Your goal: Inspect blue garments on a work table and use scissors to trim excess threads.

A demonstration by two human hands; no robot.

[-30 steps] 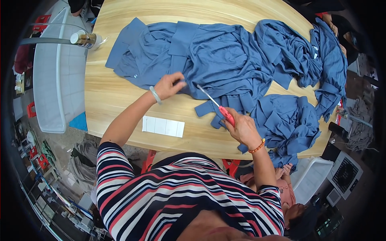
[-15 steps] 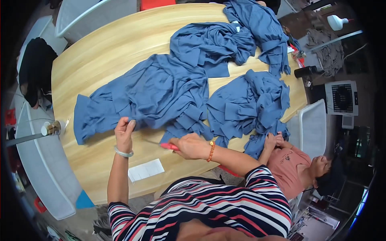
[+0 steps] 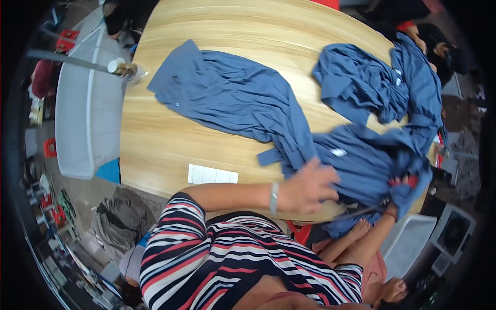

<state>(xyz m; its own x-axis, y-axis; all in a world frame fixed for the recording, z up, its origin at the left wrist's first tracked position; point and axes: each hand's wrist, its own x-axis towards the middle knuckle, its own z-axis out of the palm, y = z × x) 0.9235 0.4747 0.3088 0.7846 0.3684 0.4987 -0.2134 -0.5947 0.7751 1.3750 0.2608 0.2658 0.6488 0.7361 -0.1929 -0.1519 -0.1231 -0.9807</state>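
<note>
My left hand, blurred, is over the near edge of the table with its fingers spread and nothing in them. Just past its fingers lies a blue garment with a small white label, bunched and partly smeared by motion. My right hand reaches into its right side, and folds of cloth cover most of the fingers. The red handle of what look like scissors shows at this hand. Left of them, a long blue garment stretches flat across the wooden table.
More blue garments lie in a heap at the far right. A white paper strip rests near the front edge. A co-worker's hand touches cloth at the near right. White bins stand beside the table.
My view has turned, so the table appears shifted. My left hand has swung right and opened. My right hand has gone right, into the garment, whose cloth is now lifted.
</note>
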